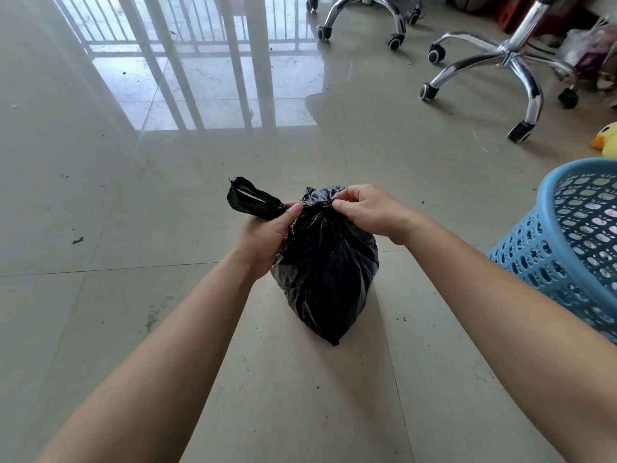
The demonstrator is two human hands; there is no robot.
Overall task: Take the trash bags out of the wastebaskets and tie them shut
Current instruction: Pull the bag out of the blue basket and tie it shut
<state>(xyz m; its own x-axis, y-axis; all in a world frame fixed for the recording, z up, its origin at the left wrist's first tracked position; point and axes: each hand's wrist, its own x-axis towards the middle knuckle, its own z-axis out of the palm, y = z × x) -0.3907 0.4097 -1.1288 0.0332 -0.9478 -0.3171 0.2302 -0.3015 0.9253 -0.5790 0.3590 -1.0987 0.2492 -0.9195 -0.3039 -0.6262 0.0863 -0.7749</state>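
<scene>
The left hand (263, 233) grips the gathered neck of the black trash bag (327, 269) from its left, with a looped handle (250, 202) poking out past the thumb. The right hand (364, 208) pinches the bunched plastic at the bag's top from the right. The tiled floor (167, 295) spreads beneath the bag; I can't tell whether its tip rests there. Two chrome chair bases (500, 61) (364, 18) stand well beyond the bag, to its right. The blue wastebasket (567, 235) sits near the bag's right. A yellow plush toy (606, 137) lies farther right. A dark scrap (77, 241) lies well left.
</scene>
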